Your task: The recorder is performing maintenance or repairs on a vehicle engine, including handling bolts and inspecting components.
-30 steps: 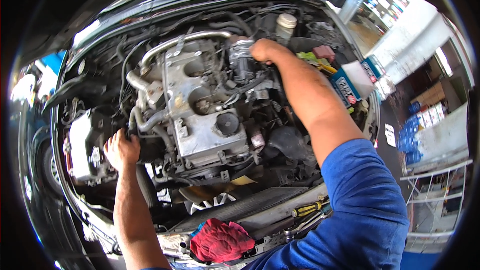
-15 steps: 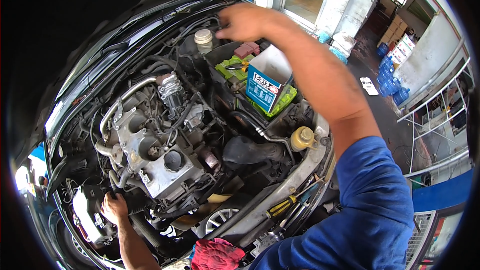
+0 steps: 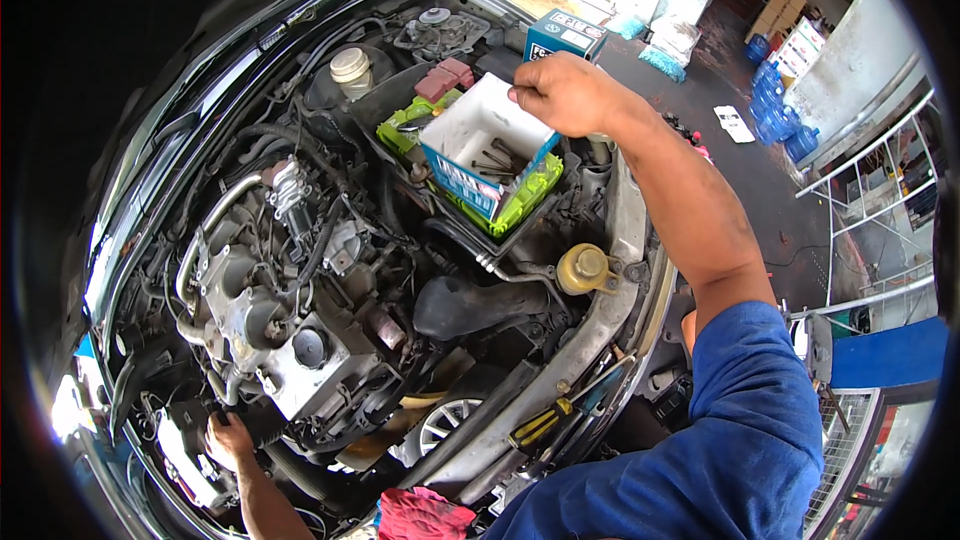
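My left hand (image 3: 228, 437) rests at the lower left on a dark part beside a silver-and-black housing (image 3: 190, 450), its fingers slightly bent and apart. My right hand (image 3: 562, 92) is at the back rim of an open white-and-teal box (image 3: 462, 170), fingers curled; what they grip, if anything, is hidden. Several metal bolts (image 3: 500, 155) lie inside the box. It sits on a lime-green object (image 3: 525, 202) in the engine bay, near pink blocks (image 3: 440, 78). A second teal box (image 3: 562, 35) stands behind my hand.
The engine (image 3: 250, 290) fills the left side. Screwdrivers (image 3: 540, 420) and a red rag (image 3: 420, 515) lie along the front edge, near a yellow-capped reservoir (image 3: 585, 268). Water jugs (image 3: 775, 110), cartons (image 3: 780, 5) and a white metal rack (image 3: 875, 180) are at the right.
My right hand has moved from the engine up past the white-capped reservoir and down to the box. The view has swung right. My left hand remains by the housing.
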### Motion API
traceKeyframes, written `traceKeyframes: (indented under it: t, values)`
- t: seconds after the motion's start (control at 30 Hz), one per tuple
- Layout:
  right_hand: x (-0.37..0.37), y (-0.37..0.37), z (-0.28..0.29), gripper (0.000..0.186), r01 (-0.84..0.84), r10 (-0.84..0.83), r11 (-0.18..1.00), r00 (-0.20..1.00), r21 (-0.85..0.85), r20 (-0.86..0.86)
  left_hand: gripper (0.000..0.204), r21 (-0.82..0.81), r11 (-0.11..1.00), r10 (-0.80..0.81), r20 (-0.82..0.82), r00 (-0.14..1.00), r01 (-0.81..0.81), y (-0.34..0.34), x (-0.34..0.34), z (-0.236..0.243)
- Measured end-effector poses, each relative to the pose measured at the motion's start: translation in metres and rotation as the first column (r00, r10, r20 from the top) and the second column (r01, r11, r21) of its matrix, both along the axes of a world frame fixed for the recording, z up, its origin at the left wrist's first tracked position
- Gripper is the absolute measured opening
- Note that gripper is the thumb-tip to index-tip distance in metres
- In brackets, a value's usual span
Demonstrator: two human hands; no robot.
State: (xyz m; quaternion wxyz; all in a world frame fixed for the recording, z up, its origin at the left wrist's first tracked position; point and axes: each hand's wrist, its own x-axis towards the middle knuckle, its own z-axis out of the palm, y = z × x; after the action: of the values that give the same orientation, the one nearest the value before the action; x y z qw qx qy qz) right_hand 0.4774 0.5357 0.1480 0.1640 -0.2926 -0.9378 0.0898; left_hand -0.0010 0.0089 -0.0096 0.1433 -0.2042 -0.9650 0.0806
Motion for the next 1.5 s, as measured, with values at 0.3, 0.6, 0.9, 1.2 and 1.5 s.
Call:
traceKeyframes:
  t: [0.3, 0.6, 0.9, 1.2, 1.5]
  values:
    - [0.014, -0.02, -0.004, 0.023, -0.022, 0.03, 0.986, 0.999, 0.165, -0.046, 0.041, 0.011, 1.0, -0.012, -0.039, 0.999, 0.013, -0.007, -0.011, -0.009]
    - [0.015, -0.046, 0.003, 0.021, 0.014, -0.007, 0.97, 1.0, 0.241, -0.029, 0.039, 0.042, 0.998, -0.049, -0.022, 0.999, 0.05, -0.006, -0.01, -0.01]
    - [0.006, -0.005, -0.002, 0.023, 0.073, -0.082, 0.982, 0.996, 0.173, 0.046, 0.04, 0.052, 0.999, -0.009, -0.024, 1.0, 0.01, -0.004, -0.007, -0.01]
    - [-0.081, 0.0, 0.0, 0.014, -0.193, 0.172, 0.98, 0.721, -0.044, 0.672, 0.04, 0.133, 0.991, -0.026, 0.016, 1.0, 0.024, -0.002, 0.002, 0.002]
    - [-0.142, -0.019, -0.023, 0.018, -0.344, 0.257, 0.934, 0.456, -0.098, 0.852, 0.037, 0.161, 0.987, -0.015, -0.038, 0.999, 0.021, -0.006, 0.003, 0.008]
